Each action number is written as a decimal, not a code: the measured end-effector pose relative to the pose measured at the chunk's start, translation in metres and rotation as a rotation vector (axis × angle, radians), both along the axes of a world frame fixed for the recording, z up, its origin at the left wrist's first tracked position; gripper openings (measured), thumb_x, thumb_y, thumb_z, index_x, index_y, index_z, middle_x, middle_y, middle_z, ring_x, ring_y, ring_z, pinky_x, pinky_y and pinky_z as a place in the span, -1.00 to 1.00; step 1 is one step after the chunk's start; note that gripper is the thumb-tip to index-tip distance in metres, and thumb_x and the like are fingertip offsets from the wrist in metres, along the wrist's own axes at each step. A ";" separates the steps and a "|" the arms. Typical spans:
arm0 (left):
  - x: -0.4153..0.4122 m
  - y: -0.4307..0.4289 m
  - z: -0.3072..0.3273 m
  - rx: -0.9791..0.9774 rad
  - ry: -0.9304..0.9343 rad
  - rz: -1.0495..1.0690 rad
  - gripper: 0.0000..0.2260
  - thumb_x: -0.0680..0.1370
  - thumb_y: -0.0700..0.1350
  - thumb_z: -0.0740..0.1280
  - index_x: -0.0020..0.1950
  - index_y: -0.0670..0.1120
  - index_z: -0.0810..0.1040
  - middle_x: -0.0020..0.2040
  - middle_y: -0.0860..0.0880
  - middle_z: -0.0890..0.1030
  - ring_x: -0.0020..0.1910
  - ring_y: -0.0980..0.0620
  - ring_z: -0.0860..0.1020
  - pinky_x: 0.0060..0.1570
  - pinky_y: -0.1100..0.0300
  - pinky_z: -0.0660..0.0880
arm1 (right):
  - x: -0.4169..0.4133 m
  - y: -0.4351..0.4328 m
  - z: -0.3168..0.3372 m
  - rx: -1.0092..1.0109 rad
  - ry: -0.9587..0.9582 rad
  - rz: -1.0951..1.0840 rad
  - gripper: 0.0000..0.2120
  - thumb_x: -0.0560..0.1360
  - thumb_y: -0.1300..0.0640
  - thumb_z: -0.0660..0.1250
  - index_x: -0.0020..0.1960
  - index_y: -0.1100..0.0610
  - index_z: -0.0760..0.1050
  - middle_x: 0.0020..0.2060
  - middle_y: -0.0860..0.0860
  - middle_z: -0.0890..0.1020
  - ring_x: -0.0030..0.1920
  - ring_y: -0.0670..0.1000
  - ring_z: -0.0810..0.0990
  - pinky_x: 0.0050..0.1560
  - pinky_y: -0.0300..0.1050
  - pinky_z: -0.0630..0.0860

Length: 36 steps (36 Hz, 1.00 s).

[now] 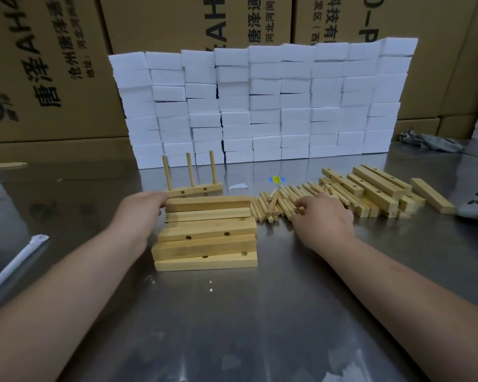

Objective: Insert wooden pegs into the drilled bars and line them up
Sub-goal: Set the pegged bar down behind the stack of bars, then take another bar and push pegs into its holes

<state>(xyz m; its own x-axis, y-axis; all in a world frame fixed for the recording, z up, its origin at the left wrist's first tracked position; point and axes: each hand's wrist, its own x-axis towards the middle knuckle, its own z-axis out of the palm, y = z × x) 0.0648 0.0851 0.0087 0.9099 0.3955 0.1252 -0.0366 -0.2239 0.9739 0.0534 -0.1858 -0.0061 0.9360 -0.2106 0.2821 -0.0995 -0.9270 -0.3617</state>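
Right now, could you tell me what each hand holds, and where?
Left hand touches the top bar at its left end; right hand rests on loose pegs; whether either grips cannot be told.

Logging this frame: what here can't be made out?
1. Head view: grip of the right hand, fingertips buried among the loose pegs; whether it holds one is unclear.
2. Head view: fingertips of the left hand, hidden by the hand itself at the end of the stacked bars.
3. Head view: grey object, cut off by the right edge.
4. Head view: sticker, print too small.

One pegged bar (195, 190), three upright pegs (190, 170); about five bars (207, 238) in near row; loose pegs (276, 202) uncounted
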 end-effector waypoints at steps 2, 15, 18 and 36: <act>-0.008 -0.012 0.006 0.003 0.003 0.002 -0.90 0.53 -0.04 0.30 -0.10 -0.03 0.58 -0.18 0.01 0.55 -0.17 0.05 0.49 -0.29 0.18 0.32 | -0.001 0.000 0.001 -0.024 0.031 0.003 -0.63 0.49 0.06 0.19 0.30 -0.06 0.42 0.24 0.02 0.44 0.26 0.10 0.35 0.17 0.01 0.26; -0.026 -0.033 0.007 0.608 0.042 -0.067 -0.63 0.48 0.08 0.36 0.29 0.11 0.50 0.22 -0.02 0.49 -0.02 0.05 0.45 -0.14 0.18 0.37 | 0.000 0.002 0.002 -0.126 0.101 -0.010 -0.80 0.48 0.18 0.19 0.05 0.07 0.52 0.08 0.09 0.47 0.01 0.11 0.46 -0.14 -0.13 0.33; -0.026 -0.027 0.006 0.654 0.025 -0.034 -0.60 0.46 0.06 0.39 0.30 0.11 0.48 0.28 0.00 0.48 0.17 -0.03 0.44 0.01 0.11 0.39 | 0.000 0.002 0.003 -0.173 0.117 -0.008 -0.88 0.47 0.22 0.18 -0.14 0.11 0.50 -0.17 0.05 0.53 -0.19 0.06 0.46 -0.32 -0.17 0.32; -0.023 -0.025 0.003 0.745 -0.146 0.010 -0.81 0.45 -0.01 0.42 -0.04 0.15 0.43 -0.09 0.14 0.43 -0.02 0.03 0.43 -0.08 0.13 0.35 | -0.003 0.010 0.008 -0.148 0.013 -0.052 -0.80 0.54 0.19 0.13 0.08 0.14 0.47 0.09 0.13 0.43 -0.13 0.07 0.40 -0.13 -0.08 0.33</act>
